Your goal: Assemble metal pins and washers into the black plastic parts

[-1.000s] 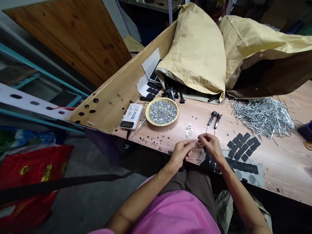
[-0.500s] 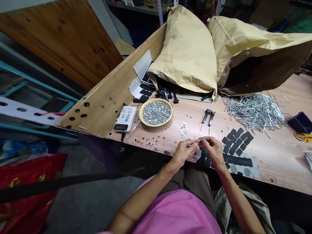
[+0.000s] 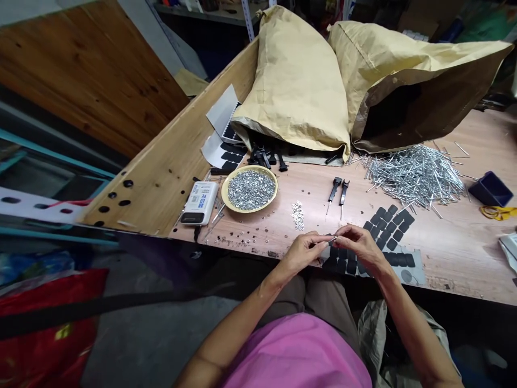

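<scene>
My left hand [image 3: 302,251] pinches a thin silvery metal pin [image 3: 333,238] between thumb and fingertips. At the pin's other end, the thumb and fingers of my right hand [image 3: 359,247] are closed together; any small part there is too tiny to make out. Both hands are just above the front edge of the table, over a sheet with black rounded pads [image 3: 343,264]. Beyond my fingers lie two black tools with thin metal shafts [image 3: 334,189] and a small patch of flat metal nuts or washers [image 3: 298,216].
A yellow bowl [image 3: 250,210] of small metal pieces stands left, beside a white device [image 3: 201,200]. A pile of metal pins [image 3: 416,175] and a dark blue box [image 3: 490,188] lie right. Large paper sacks [image 3: 299,81] fill the back; a wooden board [image 3: 161,178] borders the left.
My right hand has shifted slightly right and turned flatter, while more of the pin shows between the fingertips. The whole view has swung a little to the right.
</scene>
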`<move>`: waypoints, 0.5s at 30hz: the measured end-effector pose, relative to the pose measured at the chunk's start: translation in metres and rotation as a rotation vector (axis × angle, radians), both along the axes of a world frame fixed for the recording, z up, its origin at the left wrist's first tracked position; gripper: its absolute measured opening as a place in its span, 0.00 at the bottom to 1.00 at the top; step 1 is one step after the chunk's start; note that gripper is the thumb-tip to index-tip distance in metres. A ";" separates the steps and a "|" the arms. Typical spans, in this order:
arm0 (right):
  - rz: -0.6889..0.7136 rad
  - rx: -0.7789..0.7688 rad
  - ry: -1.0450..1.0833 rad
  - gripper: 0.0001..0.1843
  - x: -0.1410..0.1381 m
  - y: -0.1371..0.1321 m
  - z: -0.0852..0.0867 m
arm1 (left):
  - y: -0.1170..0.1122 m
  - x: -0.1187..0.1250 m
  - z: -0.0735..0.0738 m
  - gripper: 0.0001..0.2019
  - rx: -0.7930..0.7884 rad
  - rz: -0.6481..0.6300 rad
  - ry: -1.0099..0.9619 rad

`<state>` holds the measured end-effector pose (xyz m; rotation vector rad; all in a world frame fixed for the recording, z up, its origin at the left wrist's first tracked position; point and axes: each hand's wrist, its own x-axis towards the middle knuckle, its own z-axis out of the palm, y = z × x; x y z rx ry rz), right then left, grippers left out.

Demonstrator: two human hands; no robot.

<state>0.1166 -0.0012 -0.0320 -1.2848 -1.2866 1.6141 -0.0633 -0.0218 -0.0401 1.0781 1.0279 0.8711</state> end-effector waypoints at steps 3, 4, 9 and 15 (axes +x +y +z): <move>0.033 0.026 -0.019 0.18 0.006 -0.001 -0.001 | 0.000 -0.002 0.007 0.12 0.010 -0.059 0.015; 0.052 0.067 -0.052 0.18 0.008 -0.001 -0.001 | 0.000 -0.002 0.008 0.14 -0.016 -0.066 0.002; 0.150 0.458 -0.351 0.15 0.017 -0.004 0.003 | 0.001 0.003 0.008 0.16 -0.033 -0.093 0.051; 0.259 0.823 -0.648 0.14 0.023 -0.013 0.001 | 0.002 0.010 0.004 0.08 0.264 -0.068 0.249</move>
